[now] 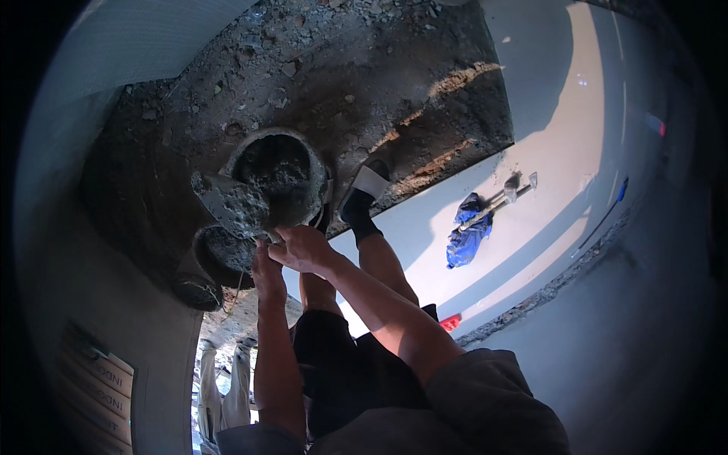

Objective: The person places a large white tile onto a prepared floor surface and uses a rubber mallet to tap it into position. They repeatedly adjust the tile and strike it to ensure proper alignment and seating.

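Observation:
Both my hands grip the handle of a shovel, its broad blade (235, 206) caked with grey, wet-looking mortar. My left hand (269, 279) is closed low on the handle, with my right hand (303, 249) closed just to its right. The blade tilts over the left rim of a round bucket (321, 163) that holds dark grey mix. A second bucket (199, 262), also dark inside, stands nearer and to the left, partly hidden beneath the blade. Most of the handle is covered by my hands.
Rubble (292, 49) and dirt spread beyond the bucket. At right, a blue bag (470, 239) and a pale-handled tool lie on a smooth light surface. My slipper (371, 180) is right of the bucket. Another person's trouser legs (237, 387) and stacked boxes (106, 402) show lower left.

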`<act>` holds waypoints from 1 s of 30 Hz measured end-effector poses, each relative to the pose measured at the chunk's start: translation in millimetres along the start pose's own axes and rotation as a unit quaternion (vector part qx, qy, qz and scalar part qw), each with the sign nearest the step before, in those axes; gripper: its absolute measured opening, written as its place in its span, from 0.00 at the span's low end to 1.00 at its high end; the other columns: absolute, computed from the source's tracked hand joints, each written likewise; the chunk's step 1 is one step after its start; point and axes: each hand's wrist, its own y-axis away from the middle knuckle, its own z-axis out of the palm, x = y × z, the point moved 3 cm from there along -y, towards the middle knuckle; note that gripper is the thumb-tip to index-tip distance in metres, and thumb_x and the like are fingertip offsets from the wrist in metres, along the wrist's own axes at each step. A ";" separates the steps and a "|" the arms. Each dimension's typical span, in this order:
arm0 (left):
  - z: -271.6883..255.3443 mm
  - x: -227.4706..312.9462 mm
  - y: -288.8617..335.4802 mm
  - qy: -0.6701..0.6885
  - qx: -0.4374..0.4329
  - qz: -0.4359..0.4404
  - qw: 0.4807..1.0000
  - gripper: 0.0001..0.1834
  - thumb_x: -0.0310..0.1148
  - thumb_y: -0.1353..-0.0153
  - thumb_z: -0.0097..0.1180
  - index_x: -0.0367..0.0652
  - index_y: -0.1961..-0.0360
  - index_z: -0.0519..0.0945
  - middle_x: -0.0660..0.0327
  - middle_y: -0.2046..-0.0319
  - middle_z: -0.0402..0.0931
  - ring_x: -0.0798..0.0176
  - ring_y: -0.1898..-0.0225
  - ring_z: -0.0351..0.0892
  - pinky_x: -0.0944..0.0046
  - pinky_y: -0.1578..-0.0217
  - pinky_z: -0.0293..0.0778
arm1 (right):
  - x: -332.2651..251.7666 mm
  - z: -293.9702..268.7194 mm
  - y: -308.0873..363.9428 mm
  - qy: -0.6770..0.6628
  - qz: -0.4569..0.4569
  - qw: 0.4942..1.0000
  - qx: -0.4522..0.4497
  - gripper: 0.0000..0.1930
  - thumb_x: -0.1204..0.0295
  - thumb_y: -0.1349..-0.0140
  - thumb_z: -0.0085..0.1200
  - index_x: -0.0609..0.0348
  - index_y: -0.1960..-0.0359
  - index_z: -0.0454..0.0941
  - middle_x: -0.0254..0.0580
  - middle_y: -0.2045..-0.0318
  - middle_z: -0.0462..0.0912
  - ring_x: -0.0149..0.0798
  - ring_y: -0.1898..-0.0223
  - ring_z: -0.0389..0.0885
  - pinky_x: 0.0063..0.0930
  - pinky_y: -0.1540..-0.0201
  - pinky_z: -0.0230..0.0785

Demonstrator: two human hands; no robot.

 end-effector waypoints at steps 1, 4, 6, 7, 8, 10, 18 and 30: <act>7.8 2.1 6.9 0.029 -0.037 0.011 0.999 0.30 0.50 0.27 0.36 0.32 0.40 0.67 0.52 0.49 0.73 0.58 0.47 0.73 0.58 0.45 0.68 | -0.5 -10.4 9.0 -0.006 0.004 1.000 0.014 0.22 0.55 0.45 0.53 0.67 0.63 0.78 0.61 0.69 0.81 0.60 0.64 0.81 0.47 0.59 0.74; 5.4 5.4 28.3 -0.195 -0.070 0.113 0.972 0.29 0.50 0.28 0.38 0.32 0.44 0.72 0.52 0.52 0.74 0.58 0.48 0.74 0.58 0.47 0.69 | -5.8 -41.3 46.0 -0.058 -0.011 0.994 0.093 0.20 0.57 0.45 0.55 0.66 0.64 0.77 0.59 0.73 0.81 0.60 0.67 0.81 0.47 0.63 0.73; -11.7 0.4 34.0 -0.316 -0.066 0.147 0.935 0.25 0.47 0.29 0.43 0.33 0.49 0.75 0.53 0.56 0.77 0.58 0.50 0.75 0.60 0.48 0.70 | -9.0 -44.8 85.6 -0.095 0.002 0.989 0.115 0.18 0.60 0.44 0.54 0.66 0.63 0.75 0.59 0.73 0.81 0.61 0.67 0.81 0.47 0.63 0.72; -25.3 -3.0 31.5 -0.355 -0.067 0.123 0.924 0.24 0.45 0.29 0.44 0.33 0.49 0.76 0.53 0.56 0.77 0.59 0.51 0.76 0.61 0.48 0.69 | -11.7 -44.2 104.9 -0.131 -0.017 0.983 0.131 0.18 0.60 0.44 0.54 0.65 0.62 0.75 0.58 0.74 0.80 0.60 0.67 0.81 0.47 0.63 0.72; -43.2 -4.7 32.2 -0.381 -0.087 0.131 0.911 0.22 0.44 0.29 0.45 0.33 0.50 0.76 0.53 0.57 0.78 0.59 0.51 0.76 0.61 0.49 0.69 | -13.2 -37.9 129.4 -0.161 -0.008 0.979 0.125 0.18 0.61 0.44 0.55 0.64 0.60 0.75 0.56 0.75 0.80 0.60 0.67 0.81 0.46 0.63 0.72; -70.9 -2.3 18.2 -0.492 -0.099 0.186 0.845 0.19 0.40 0.30 0.46 0.34 0.52 0.78 0.50 0.57 0.79 0.58 0.54 0.77 0.60 0.52 0.70 | -13.6 -31.7 180.3 -0.174 -0.027 0.962 0.208 0.15 0.64 0.43 0.57 0.61 0.60 0.78 0.53 0.74 0.80 0.56 0.67 0.81 0.44 0.61 0.71; -115.3 38.8 7.5 -0.684 -0.077 0.140 0.712 0.20 0.42 0.34 0.47 0.34 0.55 0.79 0.45 0.57 0.80 0.46 0.51 0.78 0.52 0.50 0.70 | 61.6 -6.4 298.8 -0.294 0.251 0.842 0.376 0.11 0.66 0.41 0.57 0.63 0.69 0.78 0.47 0.76 0.80 0.45 0.72 0.81 0.37 0.66 0.71; -160.1 52.7 18.4 -0.682 0.048 0.064 0.727 0.23 0.51 0.35 0.47 0.43 0.56 0.81 0.46 0.57 0.80 0.40 0.50 0.77 0.49 0.51 0.72 | 334.4 -18.9 398.9 -0.352 0.318 0.686 0.551 0.10 0.66 0.40 0.56 0.62 0.67 0.77 0.37 0.74 0.79 0.36 0.77 0.81 0.29 0.71 0.72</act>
